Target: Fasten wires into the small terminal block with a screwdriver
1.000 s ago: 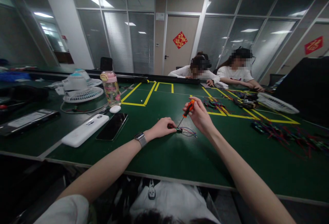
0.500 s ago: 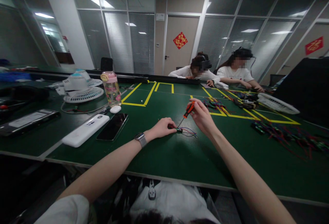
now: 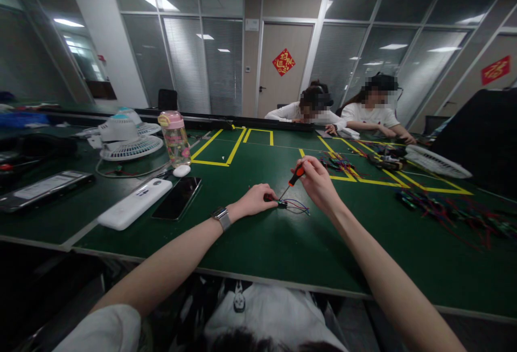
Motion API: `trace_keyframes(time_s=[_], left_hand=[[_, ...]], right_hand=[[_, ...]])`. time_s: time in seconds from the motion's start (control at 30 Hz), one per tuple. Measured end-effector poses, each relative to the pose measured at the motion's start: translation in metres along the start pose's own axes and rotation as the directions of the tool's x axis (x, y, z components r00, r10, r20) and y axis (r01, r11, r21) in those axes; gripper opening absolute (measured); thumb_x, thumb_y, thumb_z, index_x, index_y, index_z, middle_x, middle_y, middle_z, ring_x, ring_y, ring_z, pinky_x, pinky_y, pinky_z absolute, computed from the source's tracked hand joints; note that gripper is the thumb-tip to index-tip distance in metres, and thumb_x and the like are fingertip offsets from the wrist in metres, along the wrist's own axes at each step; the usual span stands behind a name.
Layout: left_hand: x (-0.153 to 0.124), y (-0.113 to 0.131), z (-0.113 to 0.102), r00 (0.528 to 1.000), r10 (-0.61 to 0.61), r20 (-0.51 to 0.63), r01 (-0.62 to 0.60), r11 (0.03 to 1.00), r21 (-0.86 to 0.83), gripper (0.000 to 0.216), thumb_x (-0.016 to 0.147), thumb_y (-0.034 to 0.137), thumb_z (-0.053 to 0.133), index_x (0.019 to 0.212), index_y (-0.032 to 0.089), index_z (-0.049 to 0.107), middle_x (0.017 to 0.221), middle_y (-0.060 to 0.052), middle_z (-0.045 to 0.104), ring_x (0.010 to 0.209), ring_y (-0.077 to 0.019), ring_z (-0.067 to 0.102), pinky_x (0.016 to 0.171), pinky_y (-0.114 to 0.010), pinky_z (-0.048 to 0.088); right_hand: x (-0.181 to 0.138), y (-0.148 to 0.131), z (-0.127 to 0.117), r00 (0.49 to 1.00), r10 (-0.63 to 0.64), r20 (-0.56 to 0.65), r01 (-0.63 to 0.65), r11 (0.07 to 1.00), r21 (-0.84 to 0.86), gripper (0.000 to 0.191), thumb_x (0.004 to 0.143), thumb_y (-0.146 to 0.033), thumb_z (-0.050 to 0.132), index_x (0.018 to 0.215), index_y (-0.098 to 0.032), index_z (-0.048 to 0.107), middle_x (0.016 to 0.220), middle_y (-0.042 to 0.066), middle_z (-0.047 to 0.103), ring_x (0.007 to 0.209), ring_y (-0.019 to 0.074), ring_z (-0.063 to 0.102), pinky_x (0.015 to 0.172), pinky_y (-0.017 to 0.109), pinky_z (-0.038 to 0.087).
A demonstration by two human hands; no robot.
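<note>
My right hand [image 3: 316, 178] grips the red-and-black handle of a screwdriver [image 3: 298, 173], which slants down to the left. Its tip meets a small green circuit board [image 3: 281, 203] on the table. The fingers of my left hand [image 3: 260, 199] are pinched on the board's left end and steady it. Thin red, blue and dark wires [image 3: 301, 206] curl out from the board's right side. Exactly which spot on the board the tip touches is too small to tell.
Left of my hands lie a black phone [image 3: 177, 198], a white power bank [image 3: 135, 205] and a pink-lidded bottle [image 3: 175, 139]. White fan parts [image 3: 129, 144] stand behind. Bundles of wired boards [image 3: 456, 214] lie at right. Two people [image 3: 374, 107] sit across the green table [image 3: 250, 249].
My right hand has shifted very slightly, with the screwdriver handle turned a little in its fingers. The left hand and the circuit board stay in place.
</note>
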State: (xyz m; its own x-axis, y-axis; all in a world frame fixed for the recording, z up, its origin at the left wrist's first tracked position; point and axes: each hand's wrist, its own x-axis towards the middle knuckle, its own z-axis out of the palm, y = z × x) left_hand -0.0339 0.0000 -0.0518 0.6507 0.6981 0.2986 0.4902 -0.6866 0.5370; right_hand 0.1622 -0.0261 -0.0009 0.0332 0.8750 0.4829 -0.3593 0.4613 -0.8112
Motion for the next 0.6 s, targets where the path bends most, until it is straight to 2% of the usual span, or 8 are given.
trace_keyframes(time_s=[0.23,0.47,0.6], left_hand=[[-0.0001,-0.0003,0.0005,1.0,0.002,-0.011,-0.002,1.0,-0.006,0.015,0.084,0.03,0.07,0.092,0.017,0.074,0.093,-0.005,0.065,0.086,-0.018,0.061,0.079,-0.028,0.046],[-0.0002,-0.0007,0.0007,1.0,-0.001,-0.007,0.001,1.0,-0.011,0.014,0.084,0.029,0.07,0.092,0.018,0.074,0.093,-0.004,0.065,0.086,-0.0177,0.06,0.078,-0.027,0.046],[-0.0001,-0.0012,0.0008,1.0,0.001,-0.01,-0.002,1.0,-0.01,0.015,0.084,0.03,0.069,0.092,0.017,0.074,0.093,-0.005,0.065,0.086,-0.0178,0.06,0.079,-0.027,0.046]], right_hand=[[-0.0023,-0.0018,0.002,0.998,0.031,0.062,-0.032,0.999,0.013,0.025,0.078,-0.048,0.071,0.094,-0.03,0.065,0.085,-0.002,0.063,0.081,0.0145,0.061,0.087,0.033,0.051],[-0.001,0.0001,0.0031,0.999,-0.018,0.039,0.019,0.999,-0.044,0.023,0.082,-0.049,0.066,0.09,-0.028,0.062,0.084,-0.001,0.063,0.08,0.015,0.061,0.081,0.03,0.051],[-0.0009,-0.001,0.0009,0.999,-0.034,0.023,0.036,0.996,-0.081,0.021,0.078,-0.045,0.072,0.088,-0.028,0.064,0.084,-0.002,0.06,0.079,0.0145,0.058,0.083,0.03,0.05]])
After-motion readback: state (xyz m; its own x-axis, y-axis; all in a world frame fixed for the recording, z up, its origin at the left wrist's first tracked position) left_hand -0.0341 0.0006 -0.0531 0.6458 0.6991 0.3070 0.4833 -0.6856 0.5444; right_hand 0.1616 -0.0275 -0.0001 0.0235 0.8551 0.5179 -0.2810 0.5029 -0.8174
